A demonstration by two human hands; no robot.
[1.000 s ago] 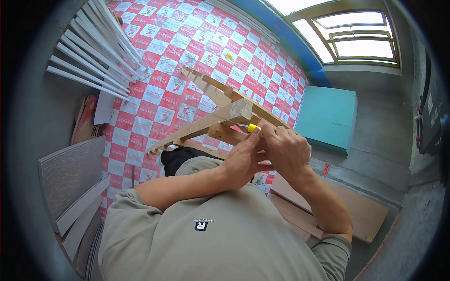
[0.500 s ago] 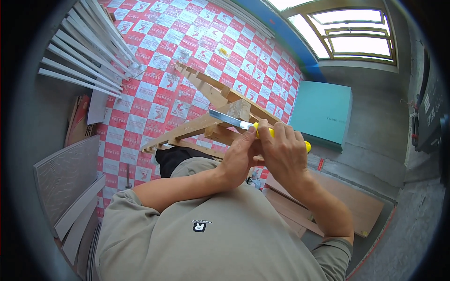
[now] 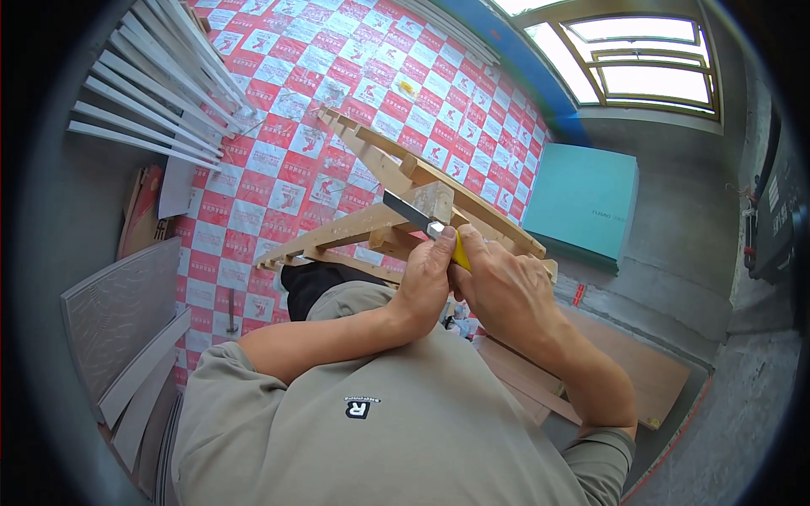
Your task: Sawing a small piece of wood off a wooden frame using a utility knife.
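Note:
A yellow utility knife (image 3: 461, 255) with a long flat blade is held in front of my chest, the blade pointing up and to the left. My right hand (image 3: 510, 282) is closed around its handle, the thumb near the metal collar. Closed as well, my left hand (image 3: 424, 274) pinches the front of the knife just below the blade. Beneath and beyond the blade stands a wooden stepladder (image 3: 337, 229), its top block (image 3: 432, 199) closest to the blade. Most of the handle is hidden by my fingers.
Red-and-white checkered sheeting (image 3: 253, 160) covers the floor. White strips (image 3: 156, 105) lean at the far left, with grey panels (image 3: 126, 295) nearer. To the right lie a stack of teal boards (image 3: 582, 202) and brown boards (image 3: 624, 363). A window (image 3: 633, 67) is at the upper right.
The knife has turned so its blade points more steeply upward and shows a darker face. My right hand has shifted its grip, and its end of the handle no longer shows.

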